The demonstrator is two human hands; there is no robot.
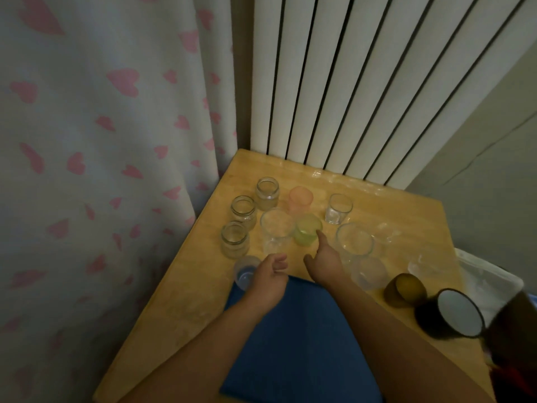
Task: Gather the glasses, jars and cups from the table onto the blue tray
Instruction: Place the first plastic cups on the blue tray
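1. A white radiator (363, 82) and a curtain (101, 141) with pink hearts stand behind the wooden tabletop (392, 207).
2. The blue tray (296, 338) lies at the near edge with nothing on it.
3. Glasses, jars and cups crowd the tabletop behind the tray.
4. The right hand (325, 261) is open, one finger touching the green cup (308, 233).
5. The left hand (268, 276) hangs loosely curled, holding nothing, beside a small blue cup (245, 271).
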